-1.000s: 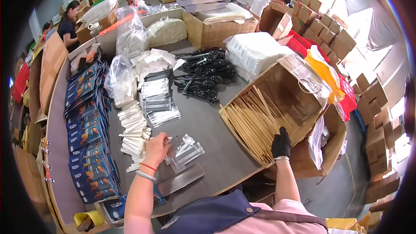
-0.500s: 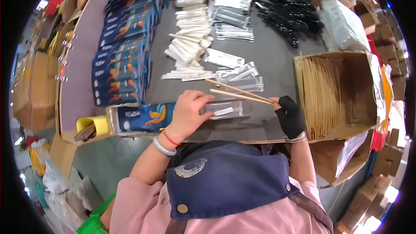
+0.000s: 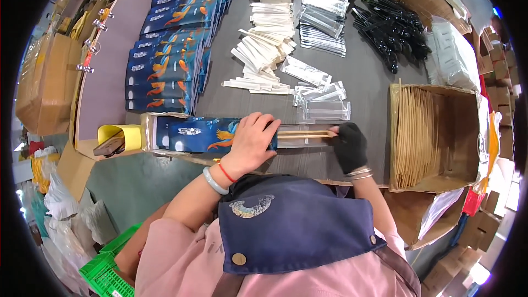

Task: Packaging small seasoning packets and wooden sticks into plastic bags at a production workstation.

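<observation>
A blue printed pouch (image 3: pixel 192 135) with an orange bird design lies along the front edge of the table. My left hand (image 3: pixel 253 143) is over its right end, fingers spread across the top and thumb by the lower edge, holding it. My right hand (image 3: pixel 350 147), in a black fingerless glove, pinches the right ends of a pair of wooden chopsticks (image 3: pixel 303 134). Their left ends run into the pouch's mouth, out of sight beneath my left fingers. A clear plastic packet (image 3: pixel 294 143) lies with the chopsticks, also partly inside the pouch.
Stacked blue pouches (image 3: pixel 159 71) line the left side. Farther back are white paper packets (image 3: pixel 269 38), clear packets (image 3: pixel 324 111) and black plastic-wrapped utensils (image 3: pixel 393 30). An open cardboard box (image 3: pixel 461 132) of chopsticks stands right. A yellow container (image 3: pixel 127 136) is at the front left.
The chopsticks have gone from slanting above the clear packet to lying level, with their left ends in the pouch. My left hand has moved from the clear packet onto the pouch's mouth.
</observation>
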{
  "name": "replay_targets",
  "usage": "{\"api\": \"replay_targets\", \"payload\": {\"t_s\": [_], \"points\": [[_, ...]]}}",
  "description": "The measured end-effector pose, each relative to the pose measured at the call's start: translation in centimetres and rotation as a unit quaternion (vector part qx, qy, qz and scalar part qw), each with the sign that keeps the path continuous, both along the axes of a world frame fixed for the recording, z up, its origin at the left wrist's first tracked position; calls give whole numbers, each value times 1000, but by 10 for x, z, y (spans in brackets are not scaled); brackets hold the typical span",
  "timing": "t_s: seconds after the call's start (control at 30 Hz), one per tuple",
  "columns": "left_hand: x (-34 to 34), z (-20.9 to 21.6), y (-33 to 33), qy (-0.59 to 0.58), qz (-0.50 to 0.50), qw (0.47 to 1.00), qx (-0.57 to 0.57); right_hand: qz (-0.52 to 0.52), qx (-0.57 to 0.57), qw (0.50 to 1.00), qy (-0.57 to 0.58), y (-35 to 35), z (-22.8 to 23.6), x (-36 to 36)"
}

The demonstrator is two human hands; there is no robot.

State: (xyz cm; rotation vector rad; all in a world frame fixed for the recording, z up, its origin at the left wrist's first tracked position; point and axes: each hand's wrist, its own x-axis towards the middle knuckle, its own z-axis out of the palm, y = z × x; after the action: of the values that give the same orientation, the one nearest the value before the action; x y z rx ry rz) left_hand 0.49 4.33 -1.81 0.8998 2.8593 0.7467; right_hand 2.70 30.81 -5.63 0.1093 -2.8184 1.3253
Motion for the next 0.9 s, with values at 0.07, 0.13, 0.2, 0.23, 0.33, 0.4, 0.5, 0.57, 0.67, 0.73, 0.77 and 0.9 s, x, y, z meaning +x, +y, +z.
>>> {"api": "replay_targets", "payload": {"t_s": [0.07, 0.13, 0.2, 0.23, 0.33, 0.4, 0.5, 0.57, 0.67, 0.73, 0.77, 0.9], "points": [[-6, 3, 13, -13, -14, 1000, 14, -22, -125, 991, -33, -31, -23, 5], [-9, 1, 13, -13, -20, 999, 31, 54, -170, 983, -42, -65, 22, 0], [-14, 5, 10, -18, -41, 998, 50, 92, -60, 993, -32, -58, 34, -1], [-17, 7, 8, -15, -36, 998, 49, 102, 60, 993, -19, -44, 39, -3], [-21, 13, 10, -9, -155, 987, -43, 137, 193, 969, 78, -30, 49, -2], [-35, 42, 6, -23, -169, 982, -81, 162, 215, 960, 79, -20, 49, -3], [-77, 80, -32, -41, -161, 980, -114, 65, 227, 969, 74, -2, 67, -4], [-108, 70, -81, 120, -96, 987, -50, 20, 215, 974, 70, 3, 63, -8], [-78, 75, -92, 226, 119, 961, -109, 42, 209, 974, 72, 2, 72, -3], [-45, 27, -69, 79, 199, 976, 37, 47, 225, 971, 65, -9, 71, -1], [-26, 12, -54, 60, 206, 977, 11, 53, 238, 968, 60, -12, 72, -1], [10, -27, -27, -17, 280, 960, 17, 87, 252, 963, 45, -14, 74, -3]]}}
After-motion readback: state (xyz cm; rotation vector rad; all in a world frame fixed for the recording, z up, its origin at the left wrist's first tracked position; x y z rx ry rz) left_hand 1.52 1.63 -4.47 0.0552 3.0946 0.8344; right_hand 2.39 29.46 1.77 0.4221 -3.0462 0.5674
